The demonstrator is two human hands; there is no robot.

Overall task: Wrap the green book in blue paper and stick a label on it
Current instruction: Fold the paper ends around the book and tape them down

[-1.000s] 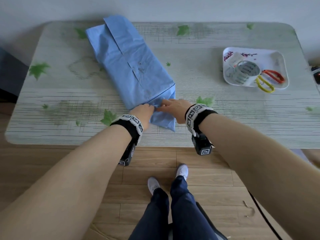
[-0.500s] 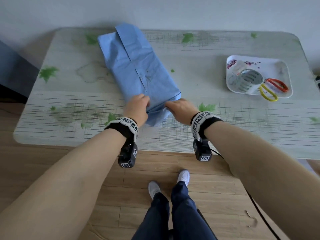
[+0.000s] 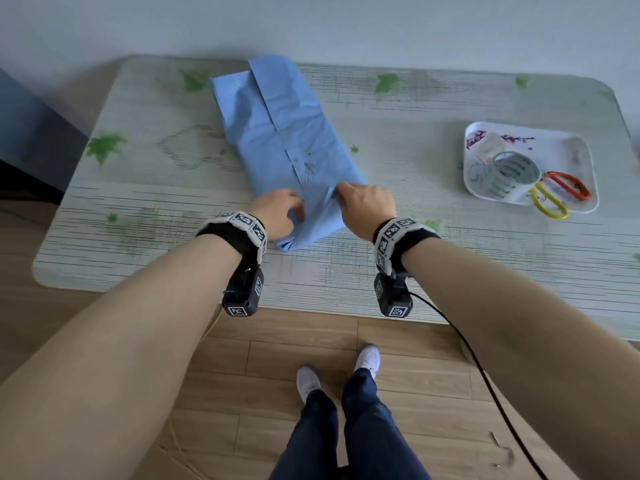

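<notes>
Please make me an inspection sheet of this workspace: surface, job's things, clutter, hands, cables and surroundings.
Surface: table, pale with a green leaf print.
Job's things: blue paper folded round the book, which is hidden; tape roll on the white tray.
Clutter: red and yellow loops at the tray's near rim; cannot tell what they are.
Hands: left hand grips the paper's near end; right hand pinches a fold there.
Cables: black cable runs from the right wrist device to the floor.
Surroundings: wood floor, pale wall, dark furniture at left.
</notes>
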